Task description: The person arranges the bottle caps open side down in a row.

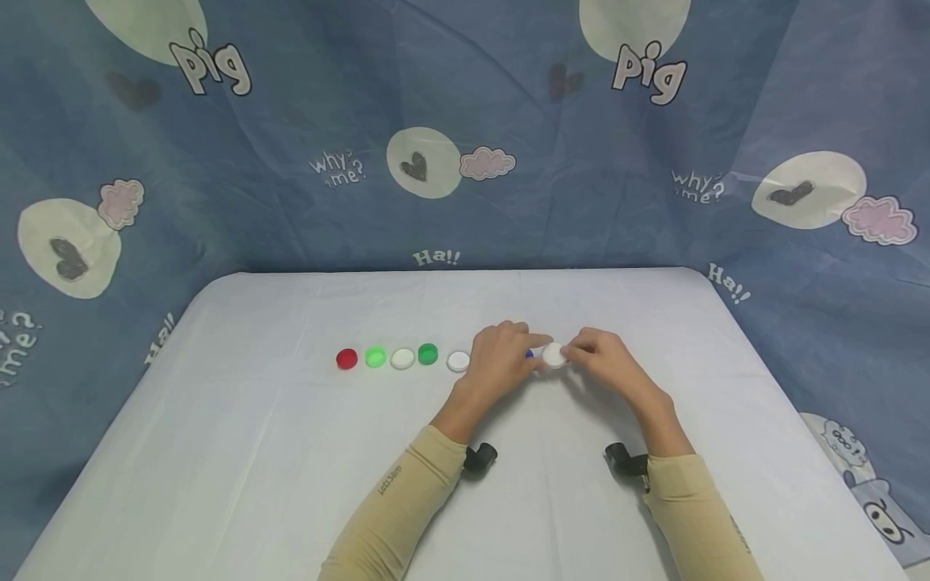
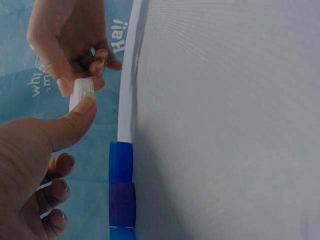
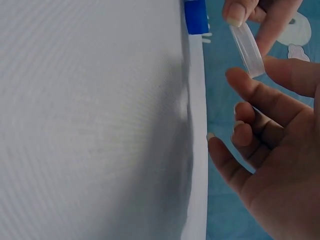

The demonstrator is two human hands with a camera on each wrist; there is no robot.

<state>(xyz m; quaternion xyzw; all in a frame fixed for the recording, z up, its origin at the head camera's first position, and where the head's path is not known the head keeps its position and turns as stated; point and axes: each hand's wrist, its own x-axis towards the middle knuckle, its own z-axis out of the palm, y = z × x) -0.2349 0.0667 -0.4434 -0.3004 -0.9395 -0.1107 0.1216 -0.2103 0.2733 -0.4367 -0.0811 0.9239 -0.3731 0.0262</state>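
A white bottle cap point(image 1: 554, 355) is held up between the two hands above the table. My left hand point(image 1: 499, 359) pinches one side of it with thumb and index finger, its other fingers loosely curled in the left wrist view. From the opposite side, the thumb and index finger of my right hand point(image 1: 610, 363) pinch the same cap. Close below the left hand stand a blue cap point(image 2: 121, 161), a purple cap point(image 2: 122, 204) and another blue cap point(image 2: 122, 233), side by side. The left hand hides most of these in the head view.
Leftward, the row goes on with a white cap point(image 1: 458, 361), a dark green cap point(image 1: 428, 353), another white cap point(image 1: 403, 359), a light green cap point(image 1: 375, 356) and a red cap point(image 1: 346, 359). They lie on a white-covered table point(image 1: 291, 468) before a blue printed cloth point(image 1: 501, 218).
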